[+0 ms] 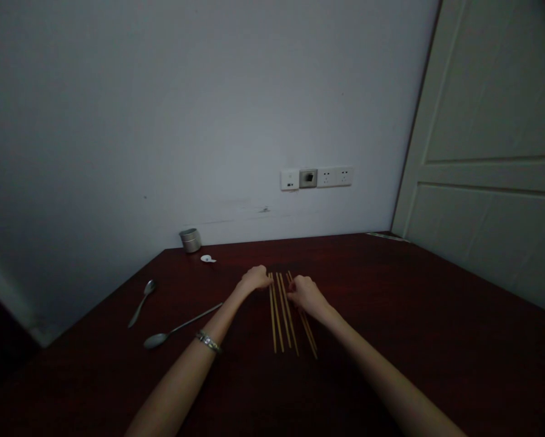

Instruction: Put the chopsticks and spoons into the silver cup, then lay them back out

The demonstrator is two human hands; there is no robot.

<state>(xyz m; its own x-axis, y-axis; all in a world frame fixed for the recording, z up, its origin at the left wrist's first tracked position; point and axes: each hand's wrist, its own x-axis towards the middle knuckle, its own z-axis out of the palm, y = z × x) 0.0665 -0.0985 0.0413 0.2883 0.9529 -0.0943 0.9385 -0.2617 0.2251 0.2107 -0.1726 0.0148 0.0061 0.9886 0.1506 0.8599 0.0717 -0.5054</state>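
Several wooden chopsticks [281,315] lie side by side on the dark red table, pointing away from me. My left hand [255,278] is curled, with its fingertips on the far end of the leftmost chopsticks. My right hand [307,296] is closed at the upper part of the rightmost chopsticks [309,335], which slant slightly apart from the others. The right fingers partly cover them. A bracelet [207,341] circles my left wrist.
Left of my arm lies a long-handled spoon [156,341], its handle end close to my forearm. Farther left is a shorter spoon [140,305]. A metal cup [191,241] and a small white item [207,259] are near the wall, which carries sockets [335,176].
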